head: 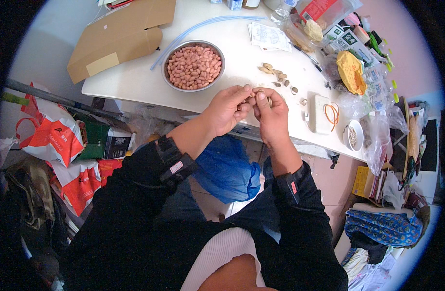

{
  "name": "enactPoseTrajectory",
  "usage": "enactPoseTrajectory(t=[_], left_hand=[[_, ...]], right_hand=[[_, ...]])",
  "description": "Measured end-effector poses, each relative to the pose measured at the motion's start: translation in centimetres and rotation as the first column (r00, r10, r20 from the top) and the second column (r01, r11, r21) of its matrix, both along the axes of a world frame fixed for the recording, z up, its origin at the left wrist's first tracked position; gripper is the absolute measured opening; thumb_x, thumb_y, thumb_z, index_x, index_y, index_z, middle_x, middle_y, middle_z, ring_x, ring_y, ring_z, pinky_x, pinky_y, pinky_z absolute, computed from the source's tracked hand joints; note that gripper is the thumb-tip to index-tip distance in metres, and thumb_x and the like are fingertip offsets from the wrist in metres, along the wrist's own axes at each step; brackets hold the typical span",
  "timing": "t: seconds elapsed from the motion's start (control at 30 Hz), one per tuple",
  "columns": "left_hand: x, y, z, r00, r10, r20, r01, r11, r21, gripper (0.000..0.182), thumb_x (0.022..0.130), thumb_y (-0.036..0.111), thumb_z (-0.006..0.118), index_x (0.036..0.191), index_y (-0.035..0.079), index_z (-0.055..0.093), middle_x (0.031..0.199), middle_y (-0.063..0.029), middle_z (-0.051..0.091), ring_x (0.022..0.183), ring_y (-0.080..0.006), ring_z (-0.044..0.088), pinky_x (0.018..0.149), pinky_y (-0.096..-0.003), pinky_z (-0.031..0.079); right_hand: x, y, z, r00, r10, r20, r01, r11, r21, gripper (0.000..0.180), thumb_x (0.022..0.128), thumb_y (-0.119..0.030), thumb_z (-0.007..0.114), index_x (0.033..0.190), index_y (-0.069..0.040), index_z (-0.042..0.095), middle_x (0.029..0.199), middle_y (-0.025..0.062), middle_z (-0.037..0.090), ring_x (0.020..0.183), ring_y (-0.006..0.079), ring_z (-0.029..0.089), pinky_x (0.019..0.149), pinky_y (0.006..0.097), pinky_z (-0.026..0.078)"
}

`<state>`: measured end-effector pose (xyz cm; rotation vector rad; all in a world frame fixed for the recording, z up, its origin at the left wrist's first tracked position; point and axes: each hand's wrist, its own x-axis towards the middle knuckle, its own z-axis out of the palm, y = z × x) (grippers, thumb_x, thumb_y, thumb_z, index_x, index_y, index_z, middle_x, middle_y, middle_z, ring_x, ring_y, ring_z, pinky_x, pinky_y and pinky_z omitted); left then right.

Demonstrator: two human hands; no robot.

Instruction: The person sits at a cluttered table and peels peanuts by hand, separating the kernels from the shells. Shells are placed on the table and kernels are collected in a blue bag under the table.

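Note:
Both hands meet above the front edge of the white table (135, 89). Between the fingertips is a small peanut (252, 94), mostly hidden by the fingers. My left hand (229, 107) has its thumb and fingers closed on it, with the other fingers curled. From the other side, my right hand (271, 109) pinches at the same spot with thumb and forefinger; a bit of shell seems to show there. Left of the hands stands a metal bowl (223, 71) full of shelled pink-skinned peanuts (193, 67). Several unshelled peanuts (277, 72) lie beyond my right hand.
A flattened cardboard box (124, 43) and pale blue tubing (178, 35) lie at the back left. Right of the hands are a white device (319, 115) with an orange cord and a small white bowl (360, 131). A blue plastic bag (229, 171) hangs below the table edge.

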<state>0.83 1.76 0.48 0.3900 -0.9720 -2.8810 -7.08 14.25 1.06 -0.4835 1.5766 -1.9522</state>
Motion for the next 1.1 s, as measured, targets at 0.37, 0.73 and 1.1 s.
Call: enactPoseTrajectory(t=[0.37, 0.73, 1.1], left_hand=[[-0.4, 0.2, -1.1, 0.997, 0.042, 0.061, -0.052, 0.983, 0.175, 0.017, 0.098, 0.01, 0.048, 0.098, 0.0, 0.061, 0.085, -0.0022, 0.058, 0.075, -0.0078, 0.054, 0.07, -0.0208, 0.047], [-0.1, -0.2, -0.6, 0.997, -0.076, 0.033, 0.071, 0.988, 0.138, 0.011, 0.095, 0.01, 0.052, 0.092, 0.003, 0.06, 0.083, -0.0017, 0.057, 0.067, -0.0063, 0.052, 0.052, -0.0165, 0.038], [-0.2, -0.4, -0.9, 0.997, -0.074, 0.035, 0.07, 0.993, 0.096, 0.009, 0.091, 0.009, 0.051, 0.088, 0.006, 0.059, 0.08, 0.0002, 0.053, 0.067, -0.0058, 0.049, 0.056, -0.0177, 0.041]], right_hand=[[0.0, 0.3, 1.4, 0.463, 0.105, -0.88, 0.201, 0.955, 0.219, 0.015, 0.081, -0.013, 0.072, 0.096, -0.01, 0.068, 0.081, 0.0088, 0.059, 0.069, 0.0262, 0.061, 0.06, 0.0347, 0.051], [-0.1, 0.1, 1.1, 0.458, 0.074, -0.886, 0.283, 0.932, 0.224, 0.012, 0.089, -0.019, 0.065, 0.095, -0.01, 0.062, 0.083, 0.0107, 0.059, 0.072, 0.0302, 0.062, 0.06, 0.0385, 0.05], [0.8, 0.0, 1.1, 0.538, 0.069, -0.84, 0.243, 0.942, 0.232, 0.012, 0.092, -0.015, 0.061, 0.1, -0.007, 0.06, 0.087, 0.0145, 0.061, 0.075, 0.0335, 0.063, 0.065, 0.0391, 0.051]])
